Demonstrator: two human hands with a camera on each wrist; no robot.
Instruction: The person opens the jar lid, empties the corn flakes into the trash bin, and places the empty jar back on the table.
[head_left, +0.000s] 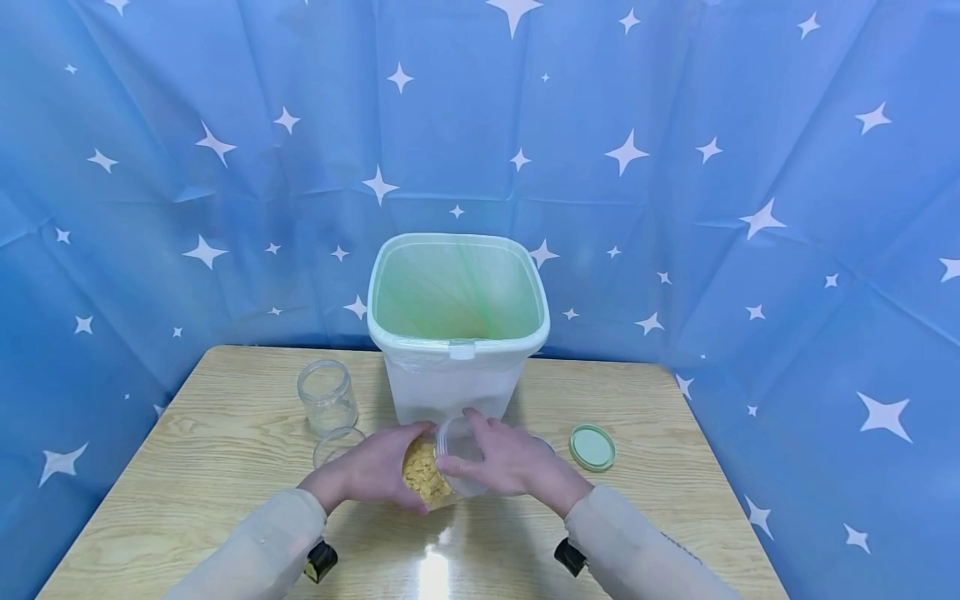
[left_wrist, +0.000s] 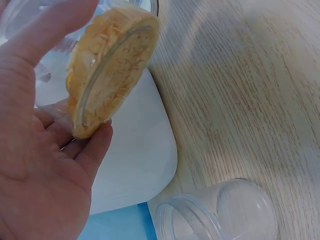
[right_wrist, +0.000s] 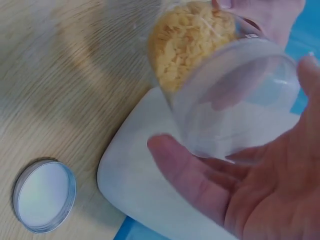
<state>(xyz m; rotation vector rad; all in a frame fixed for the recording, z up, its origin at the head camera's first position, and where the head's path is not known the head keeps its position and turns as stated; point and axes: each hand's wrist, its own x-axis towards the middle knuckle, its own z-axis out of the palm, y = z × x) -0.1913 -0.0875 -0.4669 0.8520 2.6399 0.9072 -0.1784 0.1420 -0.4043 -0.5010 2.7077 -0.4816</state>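
Note:
My left hand (head_left: 378,468) grips a clear jar of yellow flakes (head_left: 423,473), thumb on the near side and fingers round the far side. In the left wrist view the flakes (left_wrist: 117,70) show through its tilted base. My right hand (head_left: 510,458) holds an empty clear jar (head_left: 463,454), tilted with its threaded mouth facing the flake jar. From the right wrist, this clear jar (right_wrist: 235,105) overlaps the flakes (right_wrist: 190,45); whether the rims touch I cannot tell. Both jars are above the table, in front of the white bin.
The white bin (head_left: 453,379), lined with a clear bag, stands at the table's back. An uncovered clear jar (head_left: 330,400) is left of it, with another clear round rim (head_left: 324,454) partly behind my left hand. A green lid (head_left: 592,447) lies right, on the wooden table (head_left: 660,500).

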